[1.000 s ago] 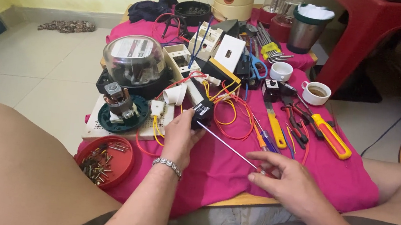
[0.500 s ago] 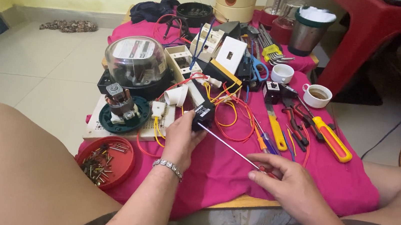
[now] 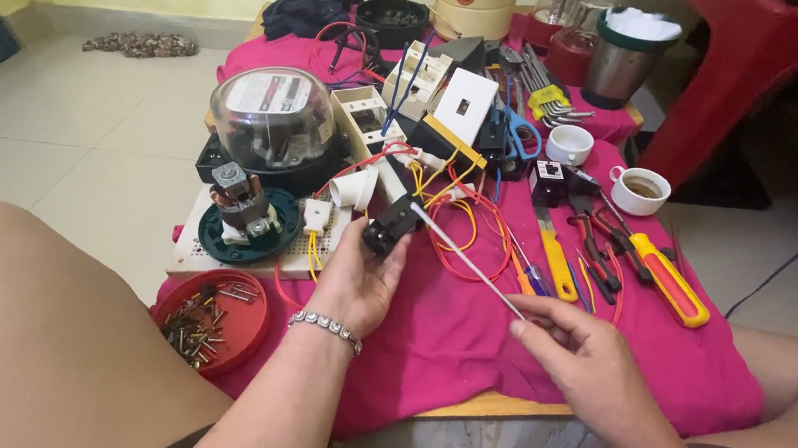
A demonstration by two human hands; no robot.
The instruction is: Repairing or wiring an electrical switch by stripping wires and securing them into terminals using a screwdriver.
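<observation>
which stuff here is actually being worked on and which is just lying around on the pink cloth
In hand:
- small black electrical part, held by the left hand
- long thin screwdriver, held by the right hand, tip at the black part

Lying about:
- glass-domed meter
- red lid of screws
- yellow-handled pliers
- two white cups
- scissors

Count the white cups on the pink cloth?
2. One small white cup sits beside the blue-handled scissors; a second white cup, holding brown liquid, stands to its right near the cloth's edge. More could be hidden behind the clutter at the back.
</observation>
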